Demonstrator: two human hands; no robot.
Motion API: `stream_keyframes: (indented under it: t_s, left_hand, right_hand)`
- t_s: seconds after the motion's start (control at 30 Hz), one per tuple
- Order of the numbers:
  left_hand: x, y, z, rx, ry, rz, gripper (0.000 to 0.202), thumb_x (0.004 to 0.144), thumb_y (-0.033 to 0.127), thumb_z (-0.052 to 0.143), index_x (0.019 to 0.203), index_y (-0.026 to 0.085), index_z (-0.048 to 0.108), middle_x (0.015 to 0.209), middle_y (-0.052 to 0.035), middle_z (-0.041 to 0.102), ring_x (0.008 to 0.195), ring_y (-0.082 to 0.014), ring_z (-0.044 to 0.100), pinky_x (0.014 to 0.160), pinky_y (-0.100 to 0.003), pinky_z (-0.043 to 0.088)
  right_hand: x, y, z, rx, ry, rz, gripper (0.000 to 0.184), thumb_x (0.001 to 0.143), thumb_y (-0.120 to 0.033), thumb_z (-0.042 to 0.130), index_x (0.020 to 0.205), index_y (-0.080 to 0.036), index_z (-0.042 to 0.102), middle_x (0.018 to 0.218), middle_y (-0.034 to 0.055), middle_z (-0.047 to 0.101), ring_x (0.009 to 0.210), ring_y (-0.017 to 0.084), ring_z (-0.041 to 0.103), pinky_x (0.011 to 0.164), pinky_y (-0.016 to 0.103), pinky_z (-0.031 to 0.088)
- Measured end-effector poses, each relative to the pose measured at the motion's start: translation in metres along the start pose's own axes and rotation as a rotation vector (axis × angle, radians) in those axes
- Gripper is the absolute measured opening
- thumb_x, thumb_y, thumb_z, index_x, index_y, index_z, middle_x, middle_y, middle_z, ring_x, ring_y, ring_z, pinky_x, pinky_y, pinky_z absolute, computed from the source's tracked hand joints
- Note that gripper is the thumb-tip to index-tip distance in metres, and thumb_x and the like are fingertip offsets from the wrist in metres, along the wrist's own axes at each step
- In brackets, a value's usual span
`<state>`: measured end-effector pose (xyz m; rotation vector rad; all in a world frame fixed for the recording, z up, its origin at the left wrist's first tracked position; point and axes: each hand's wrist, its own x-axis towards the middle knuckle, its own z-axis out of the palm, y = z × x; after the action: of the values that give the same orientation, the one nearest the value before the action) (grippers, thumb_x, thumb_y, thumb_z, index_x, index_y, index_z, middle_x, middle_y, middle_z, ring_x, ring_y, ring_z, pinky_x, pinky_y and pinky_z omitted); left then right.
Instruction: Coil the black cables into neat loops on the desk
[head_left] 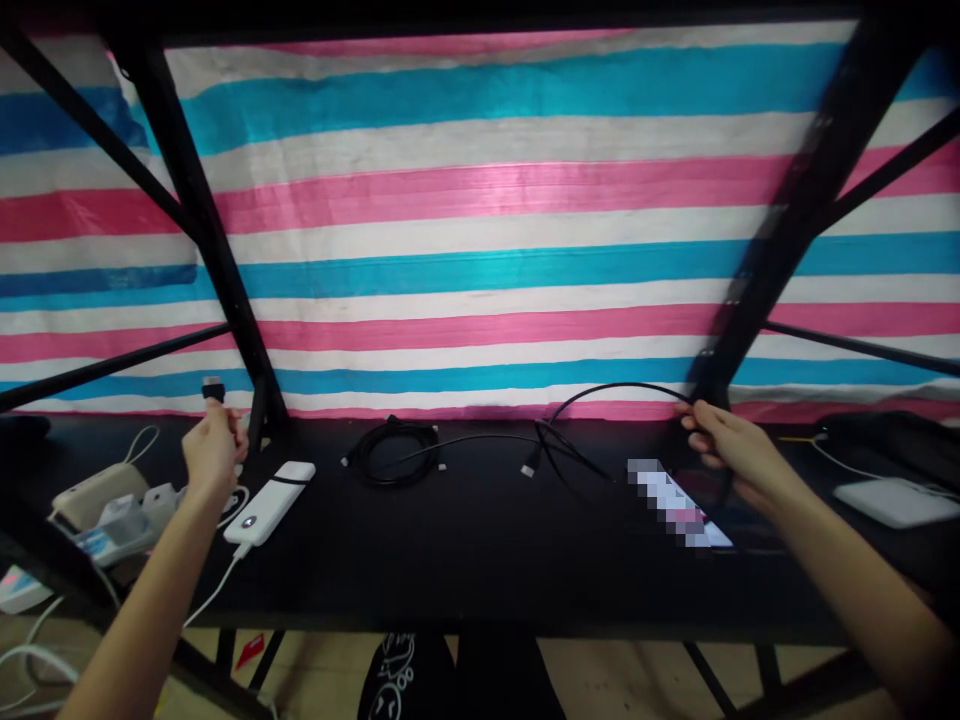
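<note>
Raised at the left, my left hand [212,445] is closed around a black cable plug [214,388] with its metal end pointing up. Over the right side of the black table, my right hand [724,445] pinches a black cable [626,385] between thumb and fingers. That cable arcs left from the hand to a loose tangle, where another plug with a metal tip [529,465] lies on the table. A coiled black cable [394,452] rests left of the middle. Below my right hand is a phone [679,503] with its screen lit.
A white power bank [270,503] with a white cord lies beside my left forearm. Further left are a power strip [112,530] with chargers and a beige box [101,495]. A white flat device [896,500] is at the right. Black frame posts [206,220] flank the table [465,560].
</note>
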<state>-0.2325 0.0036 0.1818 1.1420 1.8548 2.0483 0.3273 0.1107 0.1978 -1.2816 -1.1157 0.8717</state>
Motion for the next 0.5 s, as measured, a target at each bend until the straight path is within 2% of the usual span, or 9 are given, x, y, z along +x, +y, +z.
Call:
stream_keyframes:
  t_s: [0.07, 0.17, 0.2, 0.23, 0.3, 0.37, 0.4, 0.43, 0.5]
  left_hand:
    - [-0.009, 0.001, 0.01, -0.018, -0.036, -0.036, 0.037, 0.089, 0.05, 0.036, 0.072, 0.018, 0.042, 0.043, 0.0075, 0.033, 0.033, -0.0061, 0.026, 0.033, -0.018, 0.017]
    - [-0.034, 0.017, 0.039, -0.03, -0.208, -0.066, 0.033, 0.073, 0.046, 0.064, 0.068, 0.016, 0.051, 0.042, 0.0069, 0.036, 0.035, -0.0055, 0.029, 0.035, -0.018, 0.018]
    - [-0.044, 0.026, 0.051, -0.036, -0.281, -0.066, 0.032, 0.069, 0.044, 0.068, 0.066, 0.015, 0.053, 0.041, 0.0069, 0.036, 0.035, -0.0053, 0.029, 0.035, -0.018, 0.018]
    - [-0.055, 0.036, 0.063, -0.092, -0.374, -0.054, 0.031, 0.071, 0.043, 0.067, 0.066, 0.015, 0.055, 0.042, 0.0069, 0.035, 0.036, -0.0051, 0.029, 0.036, -0.018, 0.018]
    - [-0.076, 0.06, 0.087, -0.225, -0.477, -0.009, 0.032, 0.074, 0.045, 0.065, 0.066, 0.016, 0.054, 0.049, 0.0054, 0.039, 0.039, -0.0044, 0.03, 0.037, -0.018, 0.019]
    - [-0.092, 0.083, 0.105, -0.261, -0.61, 0.007, 0.031, 0.079, 0.048, 0.06, 0.084, 0.017, 0.059, 0.057, 0.0038, 0.046, 0.041, -0.0055, 0.034, 0.038, -0.018, 0.024]
    - [-0.099, 0.092, 0.112, -0.262, -0.664, 0.023, 0.032, 0.079, 0.049, 0.059, 0.086, 0.017, 0.06, 0.062, 0.0022, 0.05, 0.045, -0.0066, 0.04, 0.04, -0.018, 0.03]
    - [-0.104, 0.1, 0.117, -0.258, -0.714, 0.032, 0.033, 0.08, 0.05, 0.058, 0.086, 0.017, 0.059, 0.066, 0.0007, 0.053, 0.05, -0.0083, 0.046, 0.044, -0.019, 0.036]
    - [-0.109, 0.109, 0.123, -0.274, -0.791, 0.023, 0.037, 0.081, 0.052, 0.056, 0.071, 0.017, 0.054, 0.067, -0.0013, 0.054, 0.059, -0.0115, 0.053, 0.053, -0.021, 0.043]
  right_hand:
    - [-0.007, -0.011, 0.005, -0.042, -0.046, -0.143, 0.022, 0.083, -0.039, 0.054, 0.087, -0.018, 0.061, 0.072, 0.0003, 0.046, 0.045, 0.005, 0.037, 0.035, 0.018, 0.021]
    - [-0.026, -0.031, 0.03, -0.194, -0.281, -0.415, 0.032, 0.086, -0.047, 0.049, 0.088, -0.017, 0.062, 0.062, -0.0015, 0.047, 0.044, 0.007, 0.04, 0.042, 0.021, 0.029]
    - [-0.033, -0.037, 0.042, -0.276, -0.349, -0.521, 0.032, 0.088, -0.045, 0.047, 0.09, -0.017, 0.063, 0.06, -0.0015, 0.049, 0.045, 0.008, 0.043, 0.045, 0.022, 0.032]
    - [-0.042, -0.044, 0.056, -0.34, -0.381, -0.614, 0.029, 0.089, -0.04, 0.046, 0.091, -0.017, 0.064, 0.063, -0.0009, 0.053, 0.046, 0.008, 0.044, 0.048, 0.022, 0.035]
    - [-0.059, -0.056, 0.083, -0.462, -0.457, -0.763, 0.025, 0.09, -0.033, 0.046, 0.091, -0.019, 0.066, 0.068, -0.0001, 0.061, 0.048, 0.009, 0.049, 0.053, 0.023, 0.037]
    - [-0.075, -0.066, 0.108, -0.543, -0.449, -0.932, 0.023, 0.091, -0.03, 0.047, 0.093, -0.02, 0.068, 0.075, 0.0005, 0.067, 0.061, 0.011, 0.058, 0.059, 0.023, 0.039]
    - [-0.081, -0.07, 0.118, -0.564, -0.43, -1.014, 0.023, 0.092, -0.029, 0.047, 0.095, -0.022, 0.069, 0.079, 0.0004, 0.069, 0.067, 0.012, 0.061, 0.061, 0.023, 0.039]
    - [-0.086, -0.074, 0.126, -0.58, -0.401, -1.077, 0.023, 0.093, -0.029, 0.047, 0.096, -0.022, 0.069, 0.084, 0.0, 0.07, 0.072, 0.012, 0.062, 0.061, 0.023, 0.037]
    - [-0.093, -0.079, 0.136, -0.607, -0.34, -1.152, 0.022, 0.093, -0.029, 0.047, 0.097, -0.024, 0.069, 0.091, -0.0014, 0.071, 0.078, 0.013, 0.064, 0.058, 0.022, 0.035]
